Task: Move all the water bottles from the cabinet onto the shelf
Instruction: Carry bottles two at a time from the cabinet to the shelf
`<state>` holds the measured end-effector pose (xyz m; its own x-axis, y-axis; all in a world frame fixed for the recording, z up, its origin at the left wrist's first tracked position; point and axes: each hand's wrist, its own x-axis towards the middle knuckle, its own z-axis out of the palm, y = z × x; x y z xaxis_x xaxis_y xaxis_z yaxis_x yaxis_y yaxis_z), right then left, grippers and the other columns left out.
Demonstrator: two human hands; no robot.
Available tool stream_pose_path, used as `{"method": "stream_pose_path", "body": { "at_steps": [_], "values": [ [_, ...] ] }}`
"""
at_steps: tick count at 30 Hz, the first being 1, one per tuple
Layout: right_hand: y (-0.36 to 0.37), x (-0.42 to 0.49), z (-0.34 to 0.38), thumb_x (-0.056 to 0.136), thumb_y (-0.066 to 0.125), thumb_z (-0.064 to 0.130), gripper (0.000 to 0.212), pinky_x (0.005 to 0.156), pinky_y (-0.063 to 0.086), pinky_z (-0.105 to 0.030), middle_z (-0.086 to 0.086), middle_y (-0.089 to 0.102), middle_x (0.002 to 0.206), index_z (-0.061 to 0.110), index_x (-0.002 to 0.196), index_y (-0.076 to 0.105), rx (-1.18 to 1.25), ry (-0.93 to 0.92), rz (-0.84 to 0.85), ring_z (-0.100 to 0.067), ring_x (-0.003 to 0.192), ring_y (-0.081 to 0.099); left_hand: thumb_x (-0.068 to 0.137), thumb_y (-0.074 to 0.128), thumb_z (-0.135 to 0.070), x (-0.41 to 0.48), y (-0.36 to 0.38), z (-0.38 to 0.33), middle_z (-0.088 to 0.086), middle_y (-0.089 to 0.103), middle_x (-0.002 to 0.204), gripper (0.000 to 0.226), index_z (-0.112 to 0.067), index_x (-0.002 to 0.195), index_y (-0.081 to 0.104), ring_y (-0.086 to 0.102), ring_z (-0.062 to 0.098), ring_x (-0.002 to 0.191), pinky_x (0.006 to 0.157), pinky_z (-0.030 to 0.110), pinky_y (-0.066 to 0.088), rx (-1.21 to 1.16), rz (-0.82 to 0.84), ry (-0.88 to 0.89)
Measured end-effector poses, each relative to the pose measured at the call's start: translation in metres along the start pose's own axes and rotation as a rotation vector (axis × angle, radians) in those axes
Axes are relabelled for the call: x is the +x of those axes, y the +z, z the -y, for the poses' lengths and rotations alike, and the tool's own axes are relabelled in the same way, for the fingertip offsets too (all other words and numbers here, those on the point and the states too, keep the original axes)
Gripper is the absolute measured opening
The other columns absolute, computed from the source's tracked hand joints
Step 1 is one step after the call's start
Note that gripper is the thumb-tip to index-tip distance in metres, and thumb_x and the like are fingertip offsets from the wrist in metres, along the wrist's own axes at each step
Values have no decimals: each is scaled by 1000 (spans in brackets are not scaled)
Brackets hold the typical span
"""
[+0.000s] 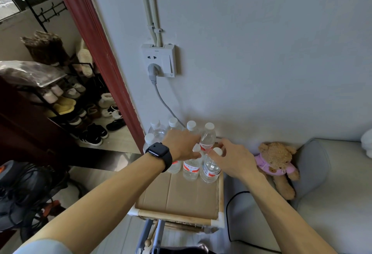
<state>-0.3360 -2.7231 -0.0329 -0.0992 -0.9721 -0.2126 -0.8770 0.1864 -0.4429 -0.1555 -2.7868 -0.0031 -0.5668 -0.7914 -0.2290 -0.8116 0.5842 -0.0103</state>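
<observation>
Clear water bottles (191, 170) with white caps, red-and-white labels; tan teddy bear (276, 163) in lilac.

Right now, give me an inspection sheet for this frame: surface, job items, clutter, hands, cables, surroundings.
Surface: cardboard sheet on a wood-framed stand, front half bare.
Job's things: water bottles clustered upright at the back, white caps on.
Clutter: teddy bear on the seat at right.
Grippers: left hand and right hand among the bottles; grip unclear.
Cables: grey cord from the wall socket; black cable at right.
Surroundings: shoe rack through the doorway.
</observation>
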Motion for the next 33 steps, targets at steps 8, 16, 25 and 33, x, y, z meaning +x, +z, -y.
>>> {"method": "stream_pose_path", "body": {
  "at_steps": [8, 16, 25, 33],
  "values": [
    [-5, 9, -13, 70, 51, 73, 43, 78, 52, -35, 17, 65, 85, 46, 101, 61, 30, -73, 84, -11, 86, 62, 87, 64, -44, 1, 0, 8, -7, 52, 84, 26, -28, 108, 60, 55, 19, 81, 63, 31, 43, -76, 58, 67],
    [-4, 13, -12, 80, 55, 67, 30, 75, 52, -35, 13, 65, 88, 38, 88, 54, 22, -57, 111, -13, 85, 61, 88, 62, -49, 11, -3, 11, -5, 51, 85, 32, -27, 111, 59, 57, 21, 83, 65, 32, 45, -3, 49, 74],
    [-6, 9, -9, 85, 54, 66, 32, 80, 53, -37, 11, 66, 96, 38, 102, 56, 30, -64, 114, -15, 89, 61, 90, 61, -48, 11, -2, 18, -4, 54, 84, 32, -24, 111, 60, 50, 18, 74, 62, 30, 40, 13, 45, 45],
    [-6, 9, -6, 83, 55, 64, 30, 79, 53, -37, 10, 67, 95, 38, 98, 56, 38, -61, 105, -15, 88, 62, 91, 59, -49, 11, -2, 21, -1, 60, 91, 35, -25, 116, 57, 54, 22, 77, 66, 31, 43, 49, 31, 27]
  ]
}}
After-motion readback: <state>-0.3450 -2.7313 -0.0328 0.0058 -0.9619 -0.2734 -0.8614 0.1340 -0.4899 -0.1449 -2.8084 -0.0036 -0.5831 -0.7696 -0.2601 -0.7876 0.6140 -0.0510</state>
